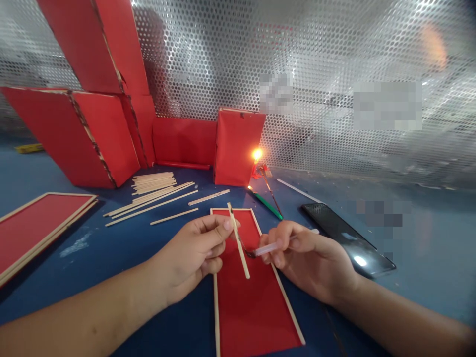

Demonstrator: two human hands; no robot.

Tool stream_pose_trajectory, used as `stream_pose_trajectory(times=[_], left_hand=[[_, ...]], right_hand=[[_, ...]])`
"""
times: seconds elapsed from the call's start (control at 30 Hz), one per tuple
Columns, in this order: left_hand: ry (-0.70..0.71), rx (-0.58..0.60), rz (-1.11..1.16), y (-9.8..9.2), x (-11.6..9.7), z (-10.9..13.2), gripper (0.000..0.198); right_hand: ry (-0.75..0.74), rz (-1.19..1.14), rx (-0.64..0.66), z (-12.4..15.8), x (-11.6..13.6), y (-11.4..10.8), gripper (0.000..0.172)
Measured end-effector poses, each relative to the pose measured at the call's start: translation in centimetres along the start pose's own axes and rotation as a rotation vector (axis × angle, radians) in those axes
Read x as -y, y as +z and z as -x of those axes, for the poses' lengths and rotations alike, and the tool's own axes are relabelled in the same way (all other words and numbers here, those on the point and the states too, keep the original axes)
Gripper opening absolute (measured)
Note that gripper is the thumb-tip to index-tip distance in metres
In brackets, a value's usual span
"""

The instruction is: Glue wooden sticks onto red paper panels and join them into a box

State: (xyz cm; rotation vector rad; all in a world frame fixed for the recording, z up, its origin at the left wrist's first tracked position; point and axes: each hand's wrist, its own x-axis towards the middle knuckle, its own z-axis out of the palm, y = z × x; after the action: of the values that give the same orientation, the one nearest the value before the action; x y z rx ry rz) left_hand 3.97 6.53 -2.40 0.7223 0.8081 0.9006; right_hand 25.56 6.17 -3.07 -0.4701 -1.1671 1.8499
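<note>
Between thumb and fingers, my left hand [203, 248] pinches a thin wooden stick [241, 253], tilted over a red panel [256, 307]. Pale sticks edge that panel along its sides and far end. My right hand [308, 253] is closed on a translucent glue stick [269, 248]. Its dark, melted-looking tip meets the wooden stick's side, where dark smears show. Beyond the hands, a small flame [257, 154] burns beside a red box [238, 148].
Several loose wooden sticks [154, 183] lie at the back left, near tall red box shapes [100, 134]. Another framed red panel [48, 218] rests at left. A green pen-like tool [267, 204] and a black phone [345, 238] lie right of centre. Perforated metal sheet [208, 59] stands behind.
</note>
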Motion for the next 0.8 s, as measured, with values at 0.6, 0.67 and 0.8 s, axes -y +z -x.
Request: stream_pose_trajectory(times=[0.6, 0.67, 0.8], left_hand=[[0.079, 0.012, 0.020, -0.08, -0.30, 0.06, 0.033], [0.080, 0.016, 0.021, -0.14, -0.25, 0.06, 0.033], [0.079, 0.022, 0.020, -0.11, -0.26, 0.12, 0.035]], right_hand=[[0.007, 0.107, -0.025, 0.40, 0.05, -0.35, 0.019], [0.019, 0.110, -0.026, 0.39, 0.04, -0.35, 0.019], [0.024, 0.108, -0.044, 0.19, -0.03, -0.14, 0.022]])
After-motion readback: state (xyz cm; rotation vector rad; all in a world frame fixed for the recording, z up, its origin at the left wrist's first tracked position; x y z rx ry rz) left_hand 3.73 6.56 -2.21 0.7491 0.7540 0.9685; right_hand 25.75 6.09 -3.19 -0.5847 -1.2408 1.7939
